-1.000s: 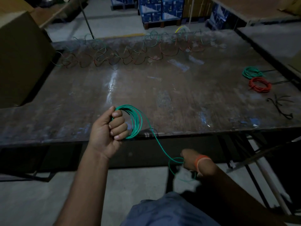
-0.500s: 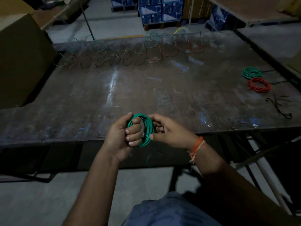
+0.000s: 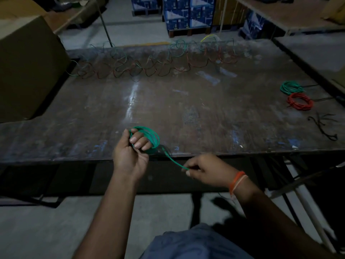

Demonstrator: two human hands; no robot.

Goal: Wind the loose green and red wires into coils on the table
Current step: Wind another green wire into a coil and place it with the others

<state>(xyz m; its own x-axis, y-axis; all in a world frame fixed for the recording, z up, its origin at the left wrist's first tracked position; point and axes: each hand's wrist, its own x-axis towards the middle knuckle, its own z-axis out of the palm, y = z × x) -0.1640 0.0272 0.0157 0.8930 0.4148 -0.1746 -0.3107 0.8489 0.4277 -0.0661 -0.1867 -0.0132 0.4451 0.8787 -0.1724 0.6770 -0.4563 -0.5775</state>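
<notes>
Left grip: the left hand [image 3: 130,156] has its fingers curled through the part-wound green coil [image 3: 147,139], so the hand serves as the former that keeps the turns stacked and round.
Right grip: the right hand [image 3: 205,170] pinches the free green wire tail [image 3: 173,161] between thumb and fingertips, drawn away from the coil; judged, this keeps the run taut for the next wrap.
Coil position: held in the air over the near edge of the surface [image 3: 186,113], not resting on it.
Finished work: a green coil [image 3: 290,87] and a red coil [image 3: 299,101] lie side by side at the far right, apart from the working area.
Remaining stock: loose green and red wires [image 3: 149,66] sprawl along the far edge.
Other items: black ties [image 3: 323,126] lie near the finished coils, probably for binding.
</notes>
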